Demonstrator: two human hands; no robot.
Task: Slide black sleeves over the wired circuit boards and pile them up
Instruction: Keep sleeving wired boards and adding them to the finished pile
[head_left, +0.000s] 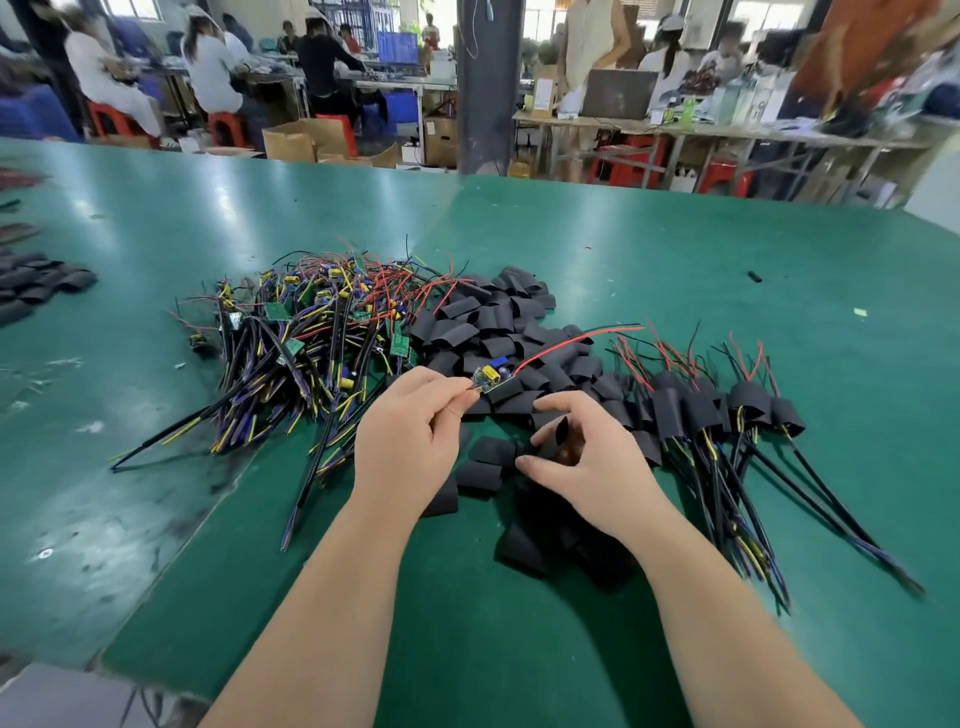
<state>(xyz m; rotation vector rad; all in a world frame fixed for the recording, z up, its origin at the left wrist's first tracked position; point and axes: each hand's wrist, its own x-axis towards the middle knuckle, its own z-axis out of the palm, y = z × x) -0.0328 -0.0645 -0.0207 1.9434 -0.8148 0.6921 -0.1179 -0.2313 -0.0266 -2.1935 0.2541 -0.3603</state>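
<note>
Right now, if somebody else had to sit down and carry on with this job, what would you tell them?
Left hand pinches one wired circuit board, with no sleeve on it yet.
Right hand pinches a black sleeve at the near edge of the loose sleeves.
Done: a small pile of sleeved boards lies on the right of the green table.
Left: sleeve the held board, then work through the big tangle of bare boards on the left.
</note>
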